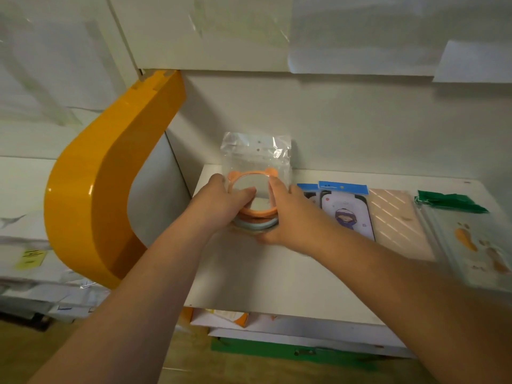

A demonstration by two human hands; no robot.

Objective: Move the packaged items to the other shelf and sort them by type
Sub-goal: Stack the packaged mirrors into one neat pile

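Centrally in the frame, both hands clasp a bagged orange mirror (pixel 253 189) with bear ears, standing on the white shelf (pixel 249 273). Left hand (pixel 221 202) curls round its left edge, thumb across the glass; right hand (pixel 285 214) grips the right edge. A bluish mirror (pixel 256 224) lies beneath. Right of them lie four flat packs: one mostly hidden, a cartoon case (pixel 347 214), a pink case (pixel 399 220), a green-topped pack (pixel 468 239). An orange bracket (pixel 94 195) curves at left.
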